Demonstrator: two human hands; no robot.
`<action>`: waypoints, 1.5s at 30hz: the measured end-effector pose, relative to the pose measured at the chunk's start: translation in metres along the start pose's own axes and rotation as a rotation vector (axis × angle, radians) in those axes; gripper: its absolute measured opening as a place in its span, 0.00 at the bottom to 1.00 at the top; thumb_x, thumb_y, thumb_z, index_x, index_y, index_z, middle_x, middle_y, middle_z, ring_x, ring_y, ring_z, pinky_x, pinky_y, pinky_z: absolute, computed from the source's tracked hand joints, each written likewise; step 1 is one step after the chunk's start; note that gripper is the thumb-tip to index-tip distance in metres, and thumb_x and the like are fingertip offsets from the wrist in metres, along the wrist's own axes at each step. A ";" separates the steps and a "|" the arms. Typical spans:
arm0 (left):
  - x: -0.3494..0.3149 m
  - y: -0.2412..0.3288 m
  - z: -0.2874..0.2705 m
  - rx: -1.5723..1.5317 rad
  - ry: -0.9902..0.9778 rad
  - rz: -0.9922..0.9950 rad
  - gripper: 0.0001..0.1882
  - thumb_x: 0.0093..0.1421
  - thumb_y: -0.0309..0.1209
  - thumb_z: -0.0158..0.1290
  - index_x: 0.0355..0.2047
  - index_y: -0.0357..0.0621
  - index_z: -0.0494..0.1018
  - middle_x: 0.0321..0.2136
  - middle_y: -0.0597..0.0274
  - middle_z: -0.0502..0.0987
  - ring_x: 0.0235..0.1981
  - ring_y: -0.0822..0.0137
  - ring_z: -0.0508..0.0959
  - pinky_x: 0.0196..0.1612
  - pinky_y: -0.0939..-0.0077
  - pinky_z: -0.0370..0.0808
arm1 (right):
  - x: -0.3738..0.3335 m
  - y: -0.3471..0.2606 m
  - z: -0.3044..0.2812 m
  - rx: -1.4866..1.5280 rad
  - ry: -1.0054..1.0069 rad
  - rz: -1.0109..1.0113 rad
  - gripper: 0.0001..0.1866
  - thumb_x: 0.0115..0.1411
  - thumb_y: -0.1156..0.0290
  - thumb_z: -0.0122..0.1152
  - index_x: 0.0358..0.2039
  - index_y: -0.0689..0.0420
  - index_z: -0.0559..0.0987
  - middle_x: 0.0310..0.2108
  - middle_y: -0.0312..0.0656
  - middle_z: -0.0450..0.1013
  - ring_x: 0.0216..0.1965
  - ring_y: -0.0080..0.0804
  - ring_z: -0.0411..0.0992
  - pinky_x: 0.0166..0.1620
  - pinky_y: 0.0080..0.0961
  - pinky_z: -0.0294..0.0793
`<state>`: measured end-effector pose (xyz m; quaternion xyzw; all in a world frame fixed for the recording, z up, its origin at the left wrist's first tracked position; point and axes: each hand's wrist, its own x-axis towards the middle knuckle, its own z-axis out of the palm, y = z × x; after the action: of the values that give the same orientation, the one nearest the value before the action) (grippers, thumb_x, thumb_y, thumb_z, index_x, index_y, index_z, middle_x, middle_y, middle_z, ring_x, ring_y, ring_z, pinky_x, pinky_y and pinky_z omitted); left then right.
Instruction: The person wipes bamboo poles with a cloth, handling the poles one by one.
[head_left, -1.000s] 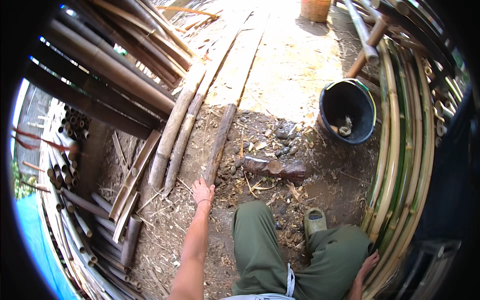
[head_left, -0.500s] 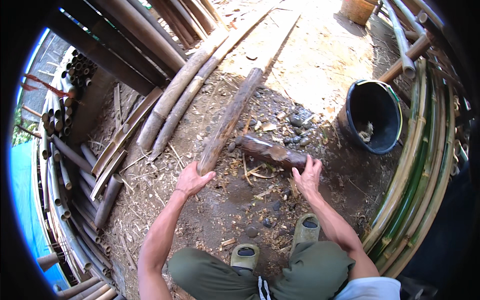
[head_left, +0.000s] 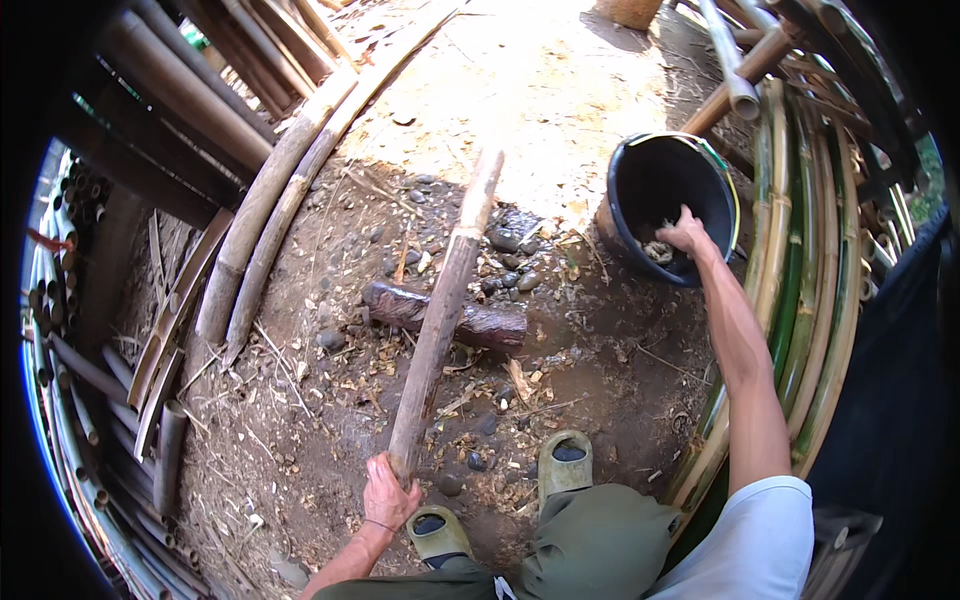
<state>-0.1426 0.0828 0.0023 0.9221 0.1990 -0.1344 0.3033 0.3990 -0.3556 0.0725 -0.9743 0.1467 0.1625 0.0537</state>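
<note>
My left hand (head_left: 388, 497) is wrapped round the near end of a long brown bamboo pole (head_left: 440, 320). The pole lies across a short, dark, wet log (head_left: 405, 305) on the ground, and its far end fades into bright sunlight. At the right, my right hand (head_left: 684, 234) reaches inside a black bucket (head_left: 628, 180) with a pale rim. Just below its fingers is a crumpled whitish clump (head_left: 657, 252), perhaps a rag. The fingertips are partly hidden, so whether they grip the clump cannot be told.
Long green and yellow bamboo poles (head_left: 790, 300) line the right side. Two thick poles (head_left: 250, 230) lie at the left, near split bamboo pieces (head_left: 172, 320) and stacked tubes. Stones (head_left: 505, 240) and wood chips litter the dirt around the log. An orange-brown container (head_left: 628, 12) stands far back.
My right hand has left the short log and gone into the bucket. My left hand has drawn the pole nearer, and it now rests across the log. The view has shifted right.
</note>
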 end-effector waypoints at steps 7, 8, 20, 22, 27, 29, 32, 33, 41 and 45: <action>0.026 -0.052 -0.024 0.083 0.055 0.039 0.38 0.44 0.31 0.65 0.55 0.36 0.60 0.45 0.41 0.67 0.46 0.41 0.72 0.50 0.54 0.74 | 0.080 0.021 0.104 0.154 -0.358 -0.221 0.49 0.51 0.49 0.73 0.65 0.62 0.62 0.49 0.51 0.76 0.44 0.38 0.78 0.43 0.35 0.80; 0.062 -0.038 -0.010 -0.039 0.051 0.100 0.39 0.43 0.32 0.66 0.54 0.37 0.61 0.45 0.41 0.67 0.47 0.41 0.72 0.50 0.54 0.74 | 0.116 0.055 0.054 0.212 -0.267 -0.348 0.45 0.52 0.49 0.72 0.63 0.62 0.65 0.48 0.50 0.77 0.44 0.36 0.78 0.45 0.35 0.78; 0.100 -0.052 -0.064 -0.671 -0.547 -0.084 0.31 0.60 0.52 0.62 0.52 0.38 0.74 0.40 0.65 0.78 0.39 0.76 0.76 0.44 0.76 0.75 | -0.109 -0.050 -0.037 1.713 -0.755 -0.491 0.34 0.53 0.61 0.50 0.60 0.65 0.69 0.54 0.57 0.73 0.53 0.53 0.74 0.52 0.46 0.80; 0.120 -0.039 -0.068 -0.686 -0.615 -0.083 0.29 0.67 0.53 0.53 0.53 0.38 0.74 0.41 0.64 0.78 0.41 0.74 0.76 0.47 0.75 0.74 | -0.147 -0.063 -0.049 1.710 -0.724 -0.569 0.35 0.52 0.62 0.51 0.60 0.66 0.68 0.55 0.59 0.71 0.54 0.55 0.74 0.52 0.46 0.80; 0.132 -0.011 -0.061 -0.619 -0.570 -0.074 0.30 0.68 0.57 0.47 0.48 0.39 0.74 0.35 0.63 0.75 0.35 0.72 0.73 0.42 0.75 0.71 | -0.222 -0.109 -0.028 1.752 -0.815 -0.571 0.40 0.51 0.62 0.52 0.65 0.63 0.62 0.63 0.54 0.65 0.52 0.50 0.73 0.47 0.41 0.80; 0.136 -0.002 -0.065 -0.604 -0.582 -0.074 0.31 0.68 0.58 0.47 0.48 0.38 0.74 0.36 0.63 0.76 0.35 0.72 0.72 0.41 0.76 0.71 | -0.248 -0.129 -0.004 1.764 -0.864 -0.530 0.39 0.51 0.63 0.51 0.65 0.62 0.63 0.63 0.54 0.65 0.51 0.49 0.73 0.46 0.42 0.79; 0.135 -0.040 -0.046 -0.872 -0.596 -0.217 0.34 0.67 0.61 0.46 0.52 0.41 0.75 0.43 0.62 0.78 0.39 0.73 0.76 0.43 0.73 0.74 | -0.294 -0.170 0.047 1.625 -0.778 -0.461 0.37 0.50 0.66 0.50 0.63 0.62 0.65 0.56 0.51 0.71 0.52 0.43 0.74 0.51 0.39 0.79; 0.130 -0.025 -0.044 -1.007 -0.616 -0.343 0.35 0.67 0.62 0.45 0.53 0.42 0.75 0.44 0.61 0.78 0.41 0.72 0.76 0.44 0.72 0.75 | -0.292 -0.171 0.065 1.423 -0.796 -0.653 0.33 0.51 0.70 0.50 0.61 0.57 0.71 0.56 0.50 0.70 0.52 0.40 0.73 0.54 0.42 0.79; 0.103 -0.018 -0.030 -1.676 -0.343 -0.574 0.42 0.64 0.70 0.37 0.56 0.46 0.72 0.46 0.59 0.78 0.46 0.65 0.79 0.46 0.68 0.79 | -0.410 -0.231 0.210 0.439 0.164 -1.489 0.12 0.53 0.59 0.69 0.34 0.50 0.84 0.51 0.40 0.70 0.58 0.45 0.62 0.61 0.48 0.63; 0.085 -0.026 -0.029 -1.446 -0.310 -0.612 0.46 0.63 0.69 0.41 0.53 0.32 0.71 0.40 0.51 0.80 0.35 0.61 0.83 0.34 0.69 0.82 | -0.331 -0.236 0.214 0.490 0.300 -1.511 0.09 0.57 0.62 0.65 0.29 0.54 0.83 0.49 0.45 0.73 0.63 0.51 0.63 0.65 0.52 0.60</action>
<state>-0.0749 0.1440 -0.0197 0.3723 0.4368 -0.1758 0.7998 0.1070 -0.0099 -0.0055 -0.7822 -0.5144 -0.0868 0.3406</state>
